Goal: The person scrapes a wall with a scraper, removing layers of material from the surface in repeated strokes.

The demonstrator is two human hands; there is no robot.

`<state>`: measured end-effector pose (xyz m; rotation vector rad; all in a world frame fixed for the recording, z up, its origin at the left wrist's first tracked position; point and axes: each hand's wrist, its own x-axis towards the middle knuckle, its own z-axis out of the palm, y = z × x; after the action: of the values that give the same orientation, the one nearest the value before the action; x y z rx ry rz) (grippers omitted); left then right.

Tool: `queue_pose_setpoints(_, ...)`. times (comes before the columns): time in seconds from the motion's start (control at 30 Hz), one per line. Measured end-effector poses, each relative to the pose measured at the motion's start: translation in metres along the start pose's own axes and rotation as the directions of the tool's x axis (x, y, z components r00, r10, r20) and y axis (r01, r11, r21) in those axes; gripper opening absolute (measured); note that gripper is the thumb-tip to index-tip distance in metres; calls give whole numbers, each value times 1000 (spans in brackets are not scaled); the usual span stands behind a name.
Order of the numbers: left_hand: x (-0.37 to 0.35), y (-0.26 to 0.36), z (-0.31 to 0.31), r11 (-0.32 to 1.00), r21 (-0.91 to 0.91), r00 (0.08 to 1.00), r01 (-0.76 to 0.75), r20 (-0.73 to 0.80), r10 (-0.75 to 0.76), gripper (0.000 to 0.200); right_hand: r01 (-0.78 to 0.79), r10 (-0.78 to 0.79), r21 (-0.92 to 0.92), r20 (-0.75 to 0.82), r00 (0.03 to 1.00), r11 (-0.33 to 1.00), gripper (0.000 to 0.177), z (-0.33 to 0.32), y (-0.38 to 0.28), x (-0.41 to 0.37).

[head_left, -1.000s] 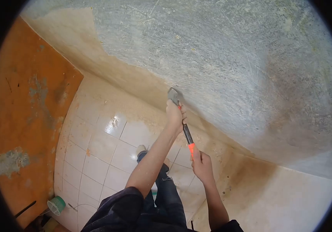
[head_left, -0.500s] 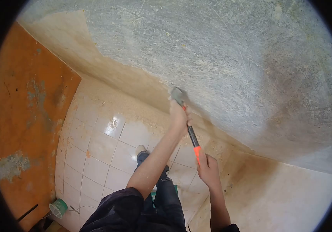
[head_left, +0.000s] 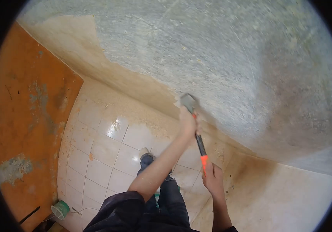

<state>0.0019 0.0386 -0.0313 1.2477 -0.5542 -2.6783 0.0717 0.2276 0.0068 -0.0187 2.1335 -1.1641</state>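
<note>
Grey steel forms the flat blade (head_left: 188, 101) of the long scraper (head_left: 200, 142), which has a black shaft and an orange grip, and I hold it in both hands. My left hand (head_left: 188, 123) is closed around the top of the shaft, just under the blade, with the arm stretched out in front of me. My right hand (head_left: 213, 178) is wrapped around the lower end, fingers clamped on the orange grip, a short piece of which shows above my fist. The scraper runs slantwise between the two hands, blade end up and to the left. As far as I can see, the blade lies against the wall, right at the ragged edge where rough bare grey plaster (head_left: 228, 58) meets a band of smooth beige paint (head_left: 108, 73). That band runs along the foot of the wall from the upper left down to the blade.

Below the wall is a floor of glossy white square tiles (head_left: 96, 154), dusted with pale powder close to the wall. My leg in dark blue trousers (head_left: 170, 193) stands on the tiles, ending in a light-coloured shoe (head_left: 144, 151). A worn orange panel (head_left: 27, 116) with grey patches stands on the left. Near its foot, on the floor, lies a small green mesh-sided cup (head_left: 60, 210), with a dark rod (head_left: 28, 214) just beside it.
</note>
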Motion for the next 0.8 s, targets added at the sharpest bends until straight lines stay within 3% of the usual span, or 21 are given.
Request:
queue_pose_setpoints(0.1,0,5,-1,996,-58,997,74,9,-73,44,-54,54,20,-40,998,998,45,-1,4,-8)
queue_pose_setpoints(0.2,-2,11,-11,998,41,996,55,68,-58,44,7,-6,48,-16,1000,999,45,17,13,-9)
queue_pose_setpoints(0.37,-13,5,5,998,-28,992,57,111,-53,44,-17,18,28,-32,999,999,45,-6,13,-14)
queue_pose_setpoints(0.5,-5,7,-2,1000,-15,999,16,34,-15,42,-19,17,39,33,999,999,46,8,7,-10)
queue_pose_setpoints(0.6,-6,-6,6,999,12,998,39,47,-39,40,-25,28,74,-31,999,997,47,-3,5,-14)
queue_pose_setpoints(0.67,1,-7,3,999,18,999,-46,-23,46,39,97,-97,-33,-8,995,995,47,-7,-6,-11)
queue_pose_setpoints(0.7,7,7,-6,999,-24,999,-44,32,45,38,102,-102,-30,-15,995,994,47,-8,-3,-8)
queue_pose_setpoints(0.8,5,-4,-1,999,-41,1000,0,16,1,36,4,-4,-3,8,1000,1000,47,-4,9,-4)
